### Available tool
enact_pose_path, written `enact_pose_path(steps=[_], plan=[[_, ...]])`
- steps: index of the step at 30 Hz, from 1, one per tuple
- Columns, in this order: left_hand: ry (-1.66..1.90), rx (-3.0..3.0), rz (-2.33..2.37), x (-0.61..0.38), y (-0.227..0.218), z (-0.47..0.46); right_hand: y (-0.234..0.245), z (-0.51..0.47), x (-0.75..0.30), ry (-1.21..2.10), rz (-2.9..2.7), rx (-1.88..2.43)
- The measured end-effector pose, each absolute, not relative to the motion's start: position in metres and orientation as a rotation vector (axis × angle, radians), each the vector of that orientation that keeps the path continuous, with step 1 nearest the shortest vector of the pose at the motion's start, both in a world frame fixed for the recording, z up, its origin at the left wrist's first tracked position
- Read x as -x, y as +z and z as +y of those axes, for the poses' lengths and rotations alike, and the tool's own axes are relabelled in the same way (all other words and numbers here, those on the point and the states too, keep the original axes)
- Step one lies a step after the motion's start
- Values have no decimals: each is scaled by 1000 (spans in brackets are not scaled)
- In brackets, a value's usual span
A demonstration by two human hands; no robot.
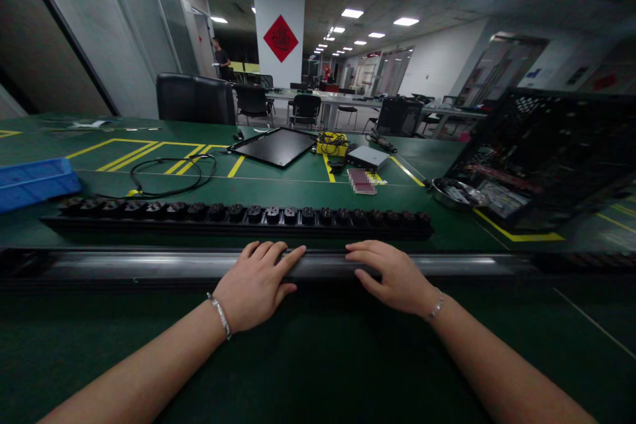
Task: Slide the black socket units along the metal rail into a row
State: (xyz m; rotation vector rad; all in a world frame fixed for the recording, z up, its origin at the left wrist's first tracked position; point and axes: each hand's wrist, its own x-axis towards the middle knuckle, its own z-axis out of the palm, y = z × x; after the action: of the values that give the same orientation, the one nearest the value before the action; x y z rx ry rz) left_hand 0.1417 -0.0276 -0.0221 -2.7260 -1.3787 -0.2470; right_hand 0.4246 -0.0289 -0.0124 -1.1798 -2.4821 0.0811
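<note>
Bare forearms [149, 359] up front, hands laid on long strip [320, 266]

Left hand [258, 288] was palm down, fingers fanned out over the strip, index pointing right, thumb stretched out at the near edge. Right hand [397, 278] was turned inward, fingers pointing left and slightly bent, clear gap between thumb and index; fingers lay over the strip, exact contact under them couldn't be told. Neither hand was wrapped around anything. Hands sat near each other, bare stretch of strip between them. One bracelet [219, 316] on the left wrist, another on the right.

Strip was shiny gray with dark edges, ran crosswise on the green table [318, 371]. Just beyond it, roughly parallel: black bar [238, 230] with a row of sockets on top. Blue bin [37, 184] at far left. Farther back: dark flat panel [278, 146], yellow box [330, 146] with cables. To the right stood a metal bowl [454, 195] and computer case [546, 152].
</note>
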Motion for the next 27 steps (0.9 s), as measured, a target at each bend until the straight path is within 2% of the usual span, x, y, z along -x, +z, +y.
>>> enact_pose_path(steps=[5,16,23,25,27], plan=[[-153,2764,-1443,-124,-16,-24,-7,-25,-440,117,-2516,1229],[291,2799,-1842,-71,15,-13,0,-26,-442,137,-2652,1387],[334,2758,-2015,-49,23,-6,-4,-24,-437,113,-2640,1345],[347,2743,-2038,-47,24,-5,7,-20,-446,39,-2548,1530],[376,2736,-2046,-47,25,-6,23,-17,-467,-72,-2283,2022]])
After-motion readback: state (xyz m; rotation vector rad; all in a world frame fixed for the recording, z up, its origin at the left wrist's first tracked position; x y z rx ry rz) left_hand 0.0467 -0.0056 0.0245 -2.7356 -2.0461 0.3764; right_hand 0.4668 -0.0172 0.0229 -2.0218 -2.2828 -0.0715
